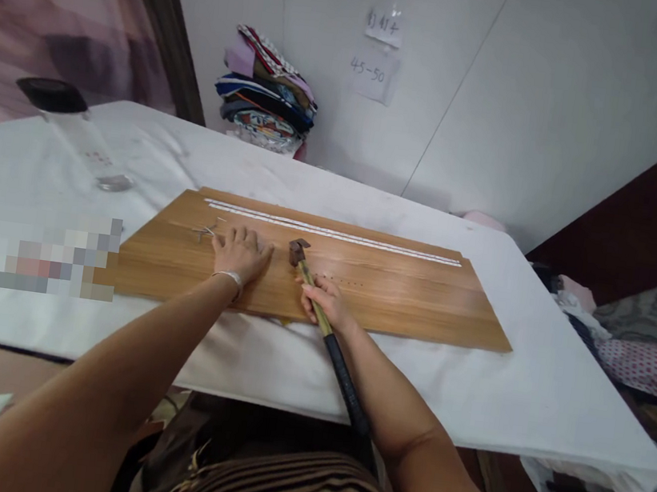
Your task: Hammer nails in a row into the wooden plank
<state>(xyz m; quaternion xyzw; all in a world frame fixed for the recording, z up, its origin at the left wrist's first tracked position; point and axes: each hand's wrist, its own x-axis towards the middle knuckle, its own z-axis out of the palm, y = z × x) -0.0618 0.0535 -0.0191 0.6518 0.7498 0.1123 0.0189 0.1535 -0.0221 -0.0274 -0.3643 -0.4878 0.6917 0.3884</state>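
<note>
My right hand [326, 302] is wrapped round the wooden handle of a hammer [319, 317], close below its rusty-looking metal head. The handle's lower part is black and slants down towards my body. The hammer head hovers over or rests on a brown wooden board [418, 298]; I cannot tell which. On the board lies my left hand [241, 252], palm down with its fingers apart and a bracelet at the wrist. A few thin nails [204, 231] lie by its fingertips. A short row of small dark dots [348, 282] marks the board right of the hammer.
Two white strips [335, 235] run along the board's far side. The board lies on a white-covered table [423, 396]. A clear bottle with a black lid [51, 94] lies at the left. Folded cloths [269, 93] are stacked against the wall, beside paper notes [372, 74].
</note>
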